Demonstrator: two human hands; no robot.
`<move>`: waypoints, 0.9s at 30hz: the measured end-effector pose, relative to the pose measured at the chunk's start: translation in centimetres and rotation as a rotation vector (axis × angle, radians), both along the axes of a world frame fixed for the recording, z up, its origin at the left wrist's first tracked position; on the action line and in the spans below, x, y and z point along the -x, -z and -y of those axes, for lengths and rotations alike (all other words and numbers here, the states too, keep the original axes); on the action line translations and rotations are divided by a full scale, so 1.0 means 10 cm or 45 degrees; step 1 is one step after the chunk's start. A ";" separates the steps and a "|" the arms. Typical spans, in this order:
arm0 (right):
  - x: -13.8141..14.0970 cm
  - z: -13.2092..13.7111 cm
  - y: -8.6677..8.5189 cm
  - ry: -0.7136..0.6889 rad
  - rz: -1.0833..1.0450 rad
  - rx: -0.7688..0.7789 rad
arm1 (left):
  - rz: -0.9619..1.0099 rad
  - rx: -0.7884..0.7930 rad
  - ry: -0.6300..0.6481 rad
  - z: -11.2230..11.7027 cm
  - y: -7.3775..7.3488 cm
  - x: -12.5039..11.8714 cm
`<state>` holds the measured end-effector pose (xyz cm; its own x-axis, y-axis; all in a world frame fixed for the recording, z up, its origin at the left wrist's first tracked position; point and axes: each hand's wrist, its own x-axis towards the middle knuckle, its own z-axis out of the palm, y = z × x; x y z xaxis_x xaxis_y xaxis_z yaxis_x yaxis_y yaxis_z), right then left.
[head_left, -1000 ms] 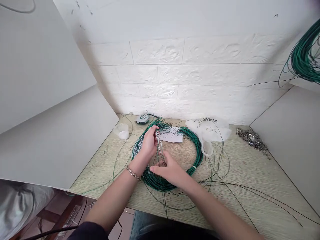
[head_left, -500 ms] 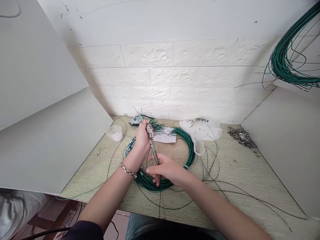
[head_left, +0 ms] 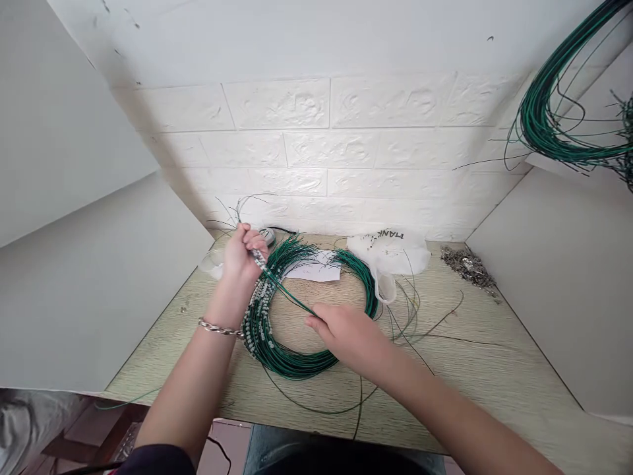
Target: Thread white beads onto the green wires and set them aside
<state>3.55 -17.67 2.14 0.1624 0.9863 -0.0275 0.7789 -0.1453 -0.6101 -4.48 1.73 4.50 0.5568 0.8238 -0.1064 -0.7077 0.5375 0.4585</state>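
On the counter [head_left: 494, 369], the green wire coil [head_left: 297, 363] is beaded only along its left arc. Left hand [head_left: 242, 254] and right hand [head_left: 346, 330] pinch one strand [head_left: 287, 295] at its ends.

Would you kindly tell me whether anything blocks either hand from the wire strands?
Nothing visible does: the left hand and the right hand both pinch the wire strands, stretched between them above the green wire coil.

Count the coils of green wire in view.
2. One coil lies flat on the table; a second coil hangs at top right. The right frame edge may cut off more.
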 end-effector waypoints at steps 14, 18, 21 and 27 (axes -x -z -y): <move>-0.33 0.63 -0.33 0.012 1.074 -0.837 | -0.023 0.104 -0.084 -0.42 0.10 0.44; -0.54 0.90 -0.46 0.112 1.124 -0.814 | -0.038 0.104 -0.076 -0.40 0.16 0.37; -0.65 1.10 -0.49 0.169 1.166 -0.782 | -0.054 0.123 -0.117 -0.37 0.17 0.33; -0.77 1.56 -0.35 0.019 1.103 -0.781 | -0.070 0.140 -0.133 -0.38 0.16 0.30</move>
